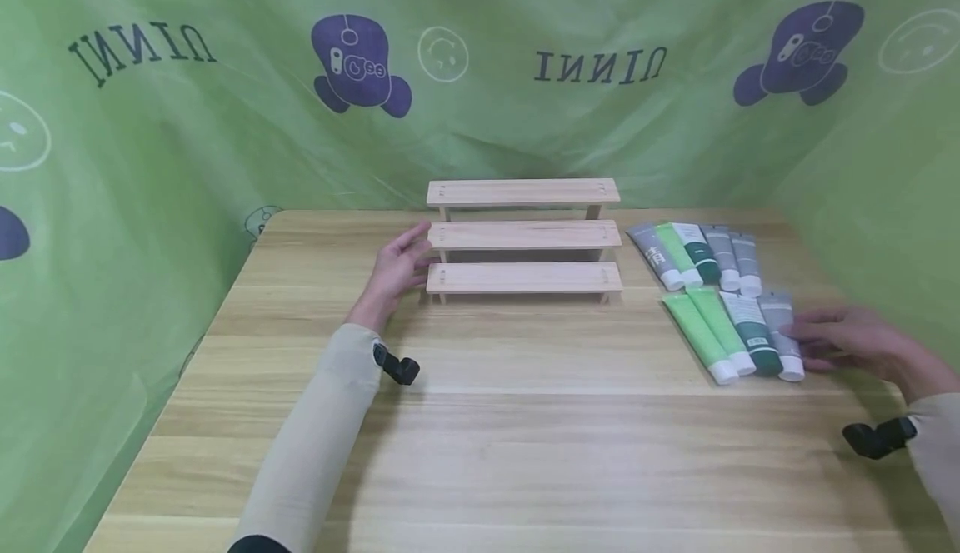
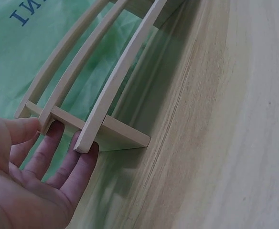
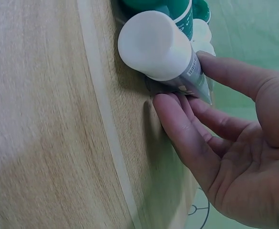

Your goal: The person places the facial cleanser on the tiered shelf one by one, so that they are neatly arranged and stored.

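A three-tier wooden display rack stands at the back middle of the table. At its left end my left hand holds it, the thumb at the end of the middle plank and the fingers curled up under the plank ends. On the right side, my right hand pinches the outermost grey squeeze tube of the front row. Its thumb lies on the tube's side and its fingers reach low along the edge, close to the tabletop. The tube's white cap points toward the near side.
Beside the grey tube lie a white-and-green tube and two light green tubes. Behind them is a second row with several grey, green and white tubes. A green printed cloth hangs behind the wooden table.
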Demonstrator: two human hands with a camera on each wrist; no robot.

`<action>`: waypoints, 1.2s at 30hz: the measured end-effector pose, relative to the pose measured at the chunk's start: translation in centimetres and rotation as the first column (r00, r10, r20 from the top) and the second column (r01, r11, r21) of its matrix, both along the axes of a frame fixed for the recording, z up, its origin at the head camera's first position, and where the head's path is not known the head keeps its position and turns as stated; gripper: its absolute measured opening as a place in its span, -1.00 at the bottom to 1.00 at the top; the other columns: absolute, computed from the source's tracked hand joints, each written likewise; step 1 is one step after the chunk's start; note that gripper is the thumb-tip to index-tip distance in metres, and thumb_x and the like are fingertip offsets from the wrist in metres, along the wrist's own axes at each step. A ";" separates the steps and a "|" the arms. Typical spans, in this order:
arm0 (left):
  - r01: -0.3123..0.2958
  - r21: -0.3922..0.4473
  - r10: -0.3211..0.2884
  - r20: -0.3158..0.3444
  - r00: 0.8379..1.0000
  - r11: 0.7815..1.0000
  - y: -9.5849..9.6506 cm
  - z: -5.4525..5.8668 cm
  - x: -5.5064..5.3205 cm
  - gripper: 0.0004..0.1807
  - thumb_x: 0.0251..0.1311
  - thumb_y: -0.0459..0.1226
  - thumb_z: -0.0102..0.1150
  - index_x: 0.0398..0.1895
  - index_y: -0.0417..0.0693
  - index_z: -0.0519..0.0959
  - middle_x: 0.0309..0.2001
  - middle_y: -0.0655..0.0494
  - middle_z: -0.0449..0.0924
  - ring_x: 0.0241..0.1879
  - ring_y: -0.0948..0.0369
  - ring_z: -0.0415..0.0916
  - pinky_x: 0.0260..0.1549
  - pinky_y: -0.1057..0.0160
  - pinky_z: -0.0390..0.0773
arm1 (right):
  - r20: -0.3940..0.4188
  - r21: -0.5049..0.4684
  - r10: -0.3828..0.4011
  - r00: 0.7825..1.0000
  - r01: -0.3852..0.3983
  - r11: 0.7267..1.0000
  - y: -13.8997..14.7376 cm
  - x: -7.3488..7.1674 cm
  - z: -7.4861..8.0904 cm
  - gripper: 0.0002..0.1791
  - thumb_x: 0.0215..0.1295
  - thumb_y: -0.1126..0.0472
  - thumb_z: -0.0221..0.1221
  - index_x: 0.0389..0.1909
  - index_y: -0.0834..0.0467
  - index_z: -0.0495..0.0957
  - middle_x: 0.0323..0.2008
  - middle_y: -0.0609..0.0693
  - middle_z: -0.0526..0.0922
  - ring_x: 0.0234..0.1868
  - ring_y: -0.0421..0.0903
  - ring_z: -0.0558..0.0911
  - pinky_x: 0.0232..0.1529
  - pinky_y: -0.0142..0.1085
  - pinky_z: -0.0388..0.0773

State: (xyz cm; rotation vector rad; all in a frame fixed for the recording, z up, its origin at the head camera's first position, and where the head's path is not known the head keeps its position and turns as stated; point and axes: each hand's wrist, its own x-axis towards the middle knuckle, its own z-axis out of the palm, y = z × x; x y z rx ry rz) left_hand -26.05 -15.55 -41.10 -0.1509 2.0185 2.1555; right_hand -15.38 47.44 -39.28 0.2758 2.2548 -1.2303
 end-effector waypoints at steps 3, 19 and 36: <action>-0.005 -0.008 0.005 0.000 1.000 1.000 0.0 -0.1 0.0 -0.46 0.48 -0.25 0.06 0.48 0.23 0.33 0.37 -0.06 0.41 0.19 -0.06 0.52 0.11 0.04 0.62 | 0.001 -0.006 0.004 1.000 -0.004 1.000 -0.1 0.0 0.0 -0.43 0.54 0.17 0.08 0.18 0.65 0.24 -0.22 0.00 0.69 -0.24 -0.16 0.68 -0.17 -0.20 0.74; -0.007 -0.008 0.007 -0.009 1.000 1.000 0.0 -0.1 -0.2 -0.45 0.48 -0.26 0.07 0.49 0.17 0.32 0.38 -0.06 0.39 0.20 -0.07 0.52 0.14 0.03 0.60 | -0.036 -0.030 0.017 0.999 -0.018 0.999 0.0 0.0 -0.1 -0.47 0.54 0.25 0.05 0.17 0.68 0.21 -0.25 0.02 0.68 -0.28 -0.12 0.70 -0.22 -0.21 0.75; -0.012 -0.014 0.011 -0.017 1.000 1.000 0.0 0.0 -0.2 -0.46 0.48 -0.28 0.07 0.48 0.14 0.34 0.31 -0.09 0.46 0.15 -0.08 0.55 0.06 0.06 0.66 | -0.145 -0.023 -0.035 0.989 0.032 0.999 0.3 2.0 -0.2 -0.48 0.50 0.22 0.13 0.17 0.56 0.24 -0.26 -0.08 0.66 -0.28 -0.15 0.71 -0.23 -0.17 0.76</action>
